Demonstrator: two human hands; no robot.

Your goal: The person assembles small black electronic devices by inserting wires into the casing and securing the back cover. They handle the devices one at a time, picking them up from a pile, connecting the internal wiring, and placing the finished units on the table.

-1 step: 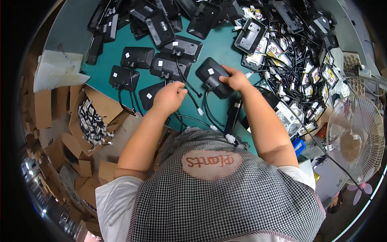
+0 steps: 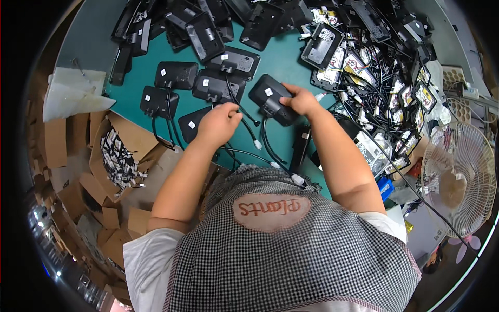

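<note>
My right hand (image 2: 300, 101) grips the right edge of a black plastic display housing (image 2: 268, 92), thumb on top. The housing has a white square label and a black cable hanging toward me. My left hand (image 2: 218, 124) is closed, its fingers curled together; whatever they may hold is hidden. Under and beside it lies another black housing (image 2: 188, 124), partly covered by the hand. Just beyond are more labelled housings, one (image 2: 215, 86) with a cable running down past my left fingers to a white connector (image 2: 258, 145).
Black shells (image 2: 205, 36) are heaped at the back of the green table (image 2: 148, 57). Tangled cables and circuit boards (image 2: 358, 78) pile up at the right, near a fan (image 2: 452, 182). Left of the table, an open cardboard box (image 2: 138, 140) holds small black-and-white parts.
The housing in my right hand has shifted slightly to the left. My left hand has hardly moved.
</note>
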